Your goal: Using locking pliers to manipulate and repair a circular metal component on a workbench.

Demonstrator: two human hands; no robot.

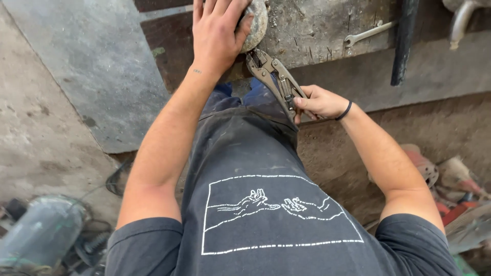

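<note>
Round grey lump point(257, 23), stone-like or crusted metal, sitting at the near edge of the bench point(317, 30), pressed down from above and pinched from below. Looks heavy, hard and rough-skinned, unlikely to give or slip under a palm, though its rounded shape could let it roll; best held as now, weight on top plus a clamp on the lower edge.

Fingers point(217, 7) of the left hand point(217, 36) curled over the lump's top and left side, thumb hooked along its right flank, so closed around it rather than spread flat. Wrist straight, forearm reaching forward and up from the body, elbow slightly bent.

Fingers point(302, 102) of the right hand point(319, 102) wrapped tight round the handles of locking pliers point(273, 76), nose gripping just beneath the lump. Wrist with a dark band, cocked inward; forearm angled in from the right, elbow out.

Further off: a spanner point(368, 33) lying on the bench, a dark bar point(404, 41) leaning across it, power tools point(450, 179) on the floor at right, a grey cylinder point(41, 230) at lower left.
</note>
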